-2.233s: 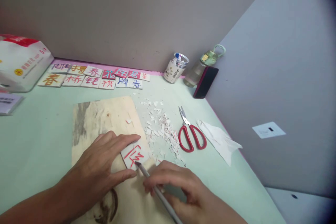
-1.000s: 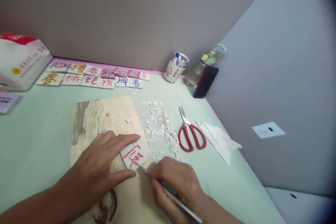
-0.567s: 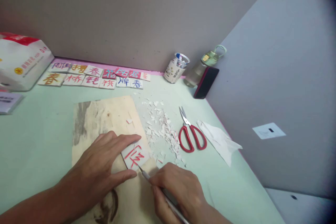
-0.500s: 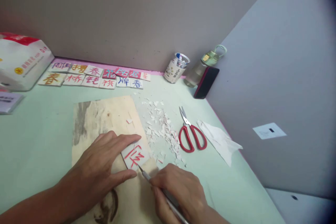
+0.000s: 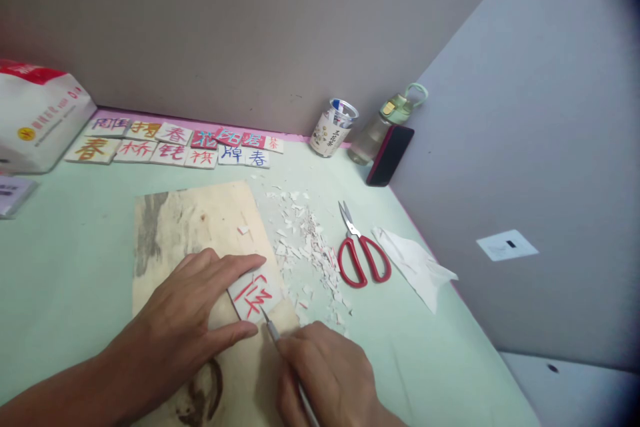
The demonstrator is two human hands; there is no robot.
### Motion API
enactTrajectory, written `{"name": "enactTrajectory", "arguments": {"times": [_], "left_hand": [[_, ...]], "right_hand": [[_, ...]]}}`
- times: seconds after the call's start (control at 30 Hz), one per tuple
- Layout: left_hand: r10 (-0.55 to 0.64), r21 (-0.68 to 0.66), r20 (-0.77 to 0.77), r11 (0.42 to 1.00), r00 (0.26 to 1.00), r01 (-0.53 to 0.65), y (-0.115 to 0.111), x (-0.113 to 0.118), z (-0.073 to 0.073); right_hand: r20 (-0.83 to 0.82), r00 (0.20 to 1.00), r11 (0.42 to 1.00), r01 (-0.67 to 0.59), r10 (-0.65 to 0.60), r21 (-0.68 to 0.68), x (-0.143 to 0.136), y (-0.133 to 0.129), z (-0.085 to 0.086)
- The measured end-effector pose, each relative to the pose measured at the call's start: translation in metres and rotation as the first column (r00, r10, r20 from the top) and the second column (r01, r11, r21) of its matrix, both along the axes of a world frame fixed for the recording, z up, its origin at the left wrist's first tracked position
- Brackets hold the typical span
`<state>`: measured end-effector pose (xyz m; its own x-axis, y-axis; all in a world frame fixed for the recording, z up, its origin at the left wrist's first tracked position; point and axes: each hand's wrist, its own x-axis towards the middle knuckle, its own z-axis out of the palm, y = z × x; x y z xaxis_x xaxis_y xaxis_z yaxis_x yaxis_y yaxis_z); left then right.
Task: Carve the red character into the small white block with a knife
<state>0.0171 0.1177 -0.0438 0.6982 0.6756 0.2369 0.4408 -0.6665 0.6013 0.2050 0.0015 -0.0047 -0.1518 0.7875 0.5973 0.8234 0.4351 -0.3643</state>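
A small white tile with a red character (image 5: 254, 297) lies on a wooden board (image 5: 227, 207). My left hand (image 5: 193, 307) holds the tile at its left side, with the thumb at the lower edge and the fingers along the upper edge. In my right hand (image 5: 325, 373) is a slim metal craft knife (image 5: 273, 328), gripped like a pen. Its tip touches or hovers just over the lower right of the red character; which one I cannot tell. A small white chip (image 5: 243, 230) lies on the board above the tile.
White scraps (image 5: 313, 237) are scattered right of the board, beside red-handled scissors (image 5: 357, 247) and a crumpled tissue (image 5: 415, 267). Behind stand lettered tiles (image 5: 173, 153), a can (image 5: 330, 130), a bottle (image 5: 365, 140), a phone (image 5: 390, 157) and a white package (image 5: 45, 120).
My right hand has shifted slightly left and down, and the knife now stands steeper, its tip a little higher on the tile. My left hand keeps its hold. The whole view has shifted slightly.
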Motion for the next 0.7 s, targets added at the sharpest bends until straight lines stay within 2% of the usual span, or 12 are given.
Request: {"name": "enactTrajectory", "arguments": {"times": [0.1, 0.23, 0.4, 0.5, 0.6, 0.7], "left_hand": [[-0.004, 0.002, -0.014, 1.000, 1.000, 0.004, 0.003, -0.001, 0.000], [-0.036, 0.000, -0.036, 0.999, 0.999, 0.036, 0.004, -0.002, 0.001], [0.004, -0.008, -0.008, 1.000, 1.000, -0.004, 0.000, 0.000, -0.001], [0.008, -0.009, -0.019, 1.000, 1.000, -0.008, 0.001, -0.002, -0.003], [-0.028, -0.008, -0.040, 1.000, 0.999, 0.028, 0.003, -0.003, -0.004], [-0.018, -0.012, -0.029, 1.000, 0.999, 0.017, 0.003, -0.003, -0.002]], "right_hand": [[0.023, 0.997, 0.998, 0.069, -0.069, 0.008, -0.002, -0.005, -0.001], [-0.033, 0.983, 0.983, 0.183, -0.183, -0.018, -0.001, -0.014, -0.007], [-0.065, 0.996, 0.998, 0.062, -0.064, -0.031, -0.001, -0.013, -0.012], [-0.076, 0.996, 0.998, 0.032, -0.035, -0.047, 0.001, -0.008, -0.011], [-0.066, 0.998, 0.999, -0.016, 0.014, -0.040, 0.004, -0.005, -0.009], [-0.032, 0.999, 0.998, -0.045, 0.043, -0.049, 0.002, -0.002, -0.003]]}}
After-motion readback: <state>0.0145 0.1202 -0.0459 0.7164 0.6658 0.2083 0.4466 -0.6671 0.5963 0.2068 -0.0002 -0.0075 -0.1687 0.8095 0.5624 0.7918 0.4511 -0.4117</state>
